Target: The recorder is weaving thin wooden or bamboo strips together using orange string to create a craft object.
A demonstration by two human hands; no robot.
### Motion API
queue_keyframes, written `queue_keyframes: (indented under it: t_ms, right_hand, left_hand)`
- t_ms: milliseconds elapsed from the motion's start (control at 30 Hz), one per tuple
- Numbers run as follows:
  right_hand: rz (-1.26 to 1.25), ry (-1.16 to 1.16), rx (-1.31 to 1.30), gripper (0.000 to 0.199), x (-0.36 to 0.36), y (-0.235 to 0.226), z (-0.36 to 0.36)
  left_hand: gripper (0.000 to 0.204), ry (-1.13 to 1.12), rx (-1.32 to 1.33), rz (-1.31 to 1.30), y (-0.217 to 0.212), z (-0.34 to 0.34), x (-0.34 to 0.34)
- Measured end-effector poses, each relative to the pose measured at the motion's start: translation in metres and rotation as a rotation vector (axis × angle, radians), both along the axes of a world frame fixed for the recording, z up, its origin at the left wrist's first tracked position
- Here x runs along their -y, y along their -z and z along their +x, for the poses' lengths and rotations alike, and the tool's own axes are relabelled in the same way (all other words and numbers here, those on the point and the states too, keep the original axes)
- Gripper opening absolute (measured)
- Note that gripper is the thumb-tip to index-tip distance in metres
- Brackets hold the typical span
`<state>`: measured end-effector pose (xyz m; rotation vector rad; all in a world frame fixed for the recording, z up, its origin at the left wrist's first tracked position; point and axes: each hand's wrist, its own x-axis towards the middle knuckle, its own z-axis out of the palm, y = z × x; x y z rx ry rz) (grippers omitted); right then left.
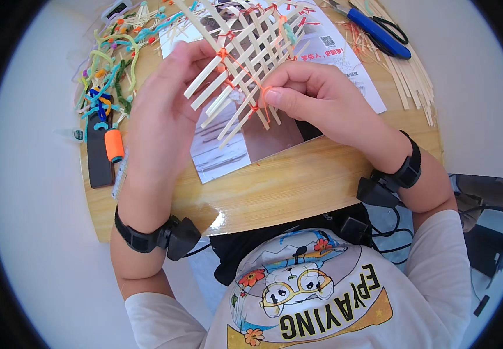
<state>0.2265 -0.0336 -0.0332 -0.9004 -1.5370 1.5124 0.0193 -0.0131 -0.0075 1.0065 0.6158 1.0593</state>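
Note:
A lattice of woven pale bamboo strips (pixel 257 49) is held up, tilted, over the table. Orange thread (pixel 222 53) is tied round several of its crossings along the near edges. My left hand (pixel 176 87) grips the lattice at its left side, the fingers partly behind the strips. Pinched between thumb and forefinger of my right hand (pixel 315 96) is a loop of orange thread (pixel 266 93) at the lattice's near right edge. A tuft of teal fuzzy yarn (pixel 290 32) sits on the lattice's right part.
Beneath lies a printed magazine (pixel 228 154) on the wooden table (pixel 275 180). Blue-handled scissors (pixel 379 38) and loose bamboo strips (pixel 417 87) lie at right. At left are coloured fuzzy stems (pixel 103 75), an orange thread spool (pixel 113 145) and a dark flat case (pixel 99 160).

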Motion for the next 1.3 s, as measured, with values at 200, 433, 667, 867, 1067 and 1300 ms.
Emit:
queue_keyframes:
  t_ms: [200, 433, 667, 867, 1067, 1300]
  right_hand:
    - [0.064, 0.045, 0.053, 0.014, 0.001, 0.003, 0.000]
    - [0.095, 0.060, 0.106, 0.013, 0.004, 0.001, 0.000]
    - [0.058, -0.016, 0.147, 0.014, 0.005, -0.005, 0.002]
    - [0.083, 0.003, 0.120, 0.013, 0.005, -0.003, 0.000]
    - [0.053, -0.036, 0.199, 0.013, 0.007, -0.010, 0.002]
    - [0.140, 0.020, 0.139, 0.014, 0.008, -0.001, -0.001]
  left_hand:
    - [0.029, -0.199, -0.287, 0.294, -0.006, 0.010, 0.015]
    - [0.029, -0.324, -0.387, 0.279, -0.005, 0.013, 0.017]
    - [0.026, -0.356, -0.484, 0.344, -0.003, 0.013, 0.017]
    - [0.025, -0.381, -0.537, 0.422, -0.004, 0.012, 0.018]
    - [0.022, -0.396, -0.541, 0.428, -0.006, 0.013, 0.021]
    - [0.016, -0.407, -0.618, 0.485, -0.004, 0.010, 0.020]
